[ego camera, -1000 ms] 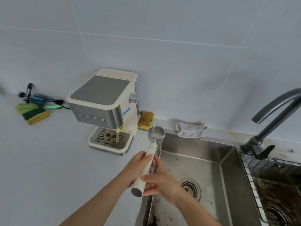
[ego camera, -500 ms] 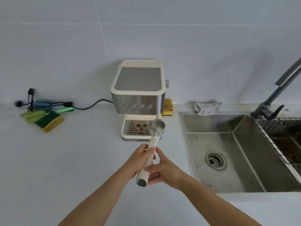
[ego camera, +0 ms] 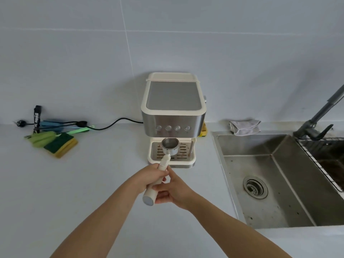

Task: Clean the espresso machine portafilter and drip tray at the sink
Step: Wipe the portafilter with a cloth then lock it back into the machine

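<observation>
A portafilter (ego camera: 165,162), a round steel basket on a smooth cream handle, is held over the slotted drip tray (ego camera: 186,152) at the front of the espresso machine (ego camera: 173,107). Its handle is clasped by curled fingers of the left hand (ego camera: 149,176) and right hand (ego camera: 176,191). A rectangular steel sink (ego camera: 283,192) is set into the white counter (ego camera: 89,187) at its right side.

The espresso machine (ego camera: 174,108) is cream with brushed silver; the portafilter (ego camera: 169,148) matches, cream handle and silver cup, and the drip tray (ego camera: 186,160) is cream and slotted. The sponge (ego camera: 60,145) is green over yellow, the cable (ego camera: 115,123) black, the cloth (ego camera: 243,126) grey, the worktop (ego camera: 93,183) pale grey.
</observation>
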### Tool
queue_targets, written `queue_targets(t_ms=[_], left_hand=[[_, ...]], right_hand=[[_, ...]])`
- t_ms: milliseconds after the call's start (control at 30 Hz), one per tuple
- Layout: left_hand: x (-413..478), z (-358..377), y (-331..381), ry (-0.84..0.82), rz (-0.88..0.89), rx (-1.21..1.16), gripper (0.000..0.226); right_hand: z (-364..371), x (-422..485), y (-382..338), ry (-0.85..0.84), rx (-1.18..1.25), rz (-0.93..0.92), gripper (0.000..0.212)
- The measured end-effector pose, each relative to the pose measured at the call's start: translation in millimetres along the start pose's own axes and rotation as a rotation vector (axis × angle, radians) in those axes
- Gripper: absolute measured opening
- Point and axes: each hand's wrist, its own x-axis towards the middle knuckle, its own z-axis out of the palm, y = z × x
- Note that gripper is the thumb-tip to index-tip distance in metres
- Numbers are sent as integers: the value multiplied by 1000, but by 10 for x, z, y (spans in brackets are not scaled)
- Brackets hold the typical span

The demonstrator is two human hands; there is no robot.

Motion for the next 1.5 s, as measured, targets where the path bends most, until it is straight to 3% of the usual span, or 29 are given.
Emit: queue_targets(t_ms=[133,333,567,633,733,867,967,1067,1233,1300,1500], left_hand=[[174,-3,133,109,-57,96,25],[373,-48,212,159,66,249,31],[455,-411,262,20,104,390,27],[484,-504,255,2,118,432,27],[511,-603,228,-13,132,498,29],[541,-687,191,-35,162,521,29],[565,-747,187,-53,179,519,28],[610,-817,201,-58,194,512,25],[692,-932,208,-65,236,510,31],[713,-957,197,-79,256,512,34],[747,-964,158,-90,274,549,33]], right_hand=[[-98,163,-93,27,34,8,87],[-215,318,-164,66,-46,-10,87],[-548,109,-743,151,-357,20,28],[-623,-38,-1003,193,-397,-81,7],[-646,-190,-1383,330,-384,-371,18],[-608,-100,-1762,741,-742,-731,12],[-687,153,-1885,757,-1134,-551,35],[-771,334,-1898,703,-1305,-322,45],[-839,432,-1892,699,-1334,-201,60],[-838,432,-1890,682,-1422,-174,59],[-805,403,-1912,691,-1341,-189,49]])
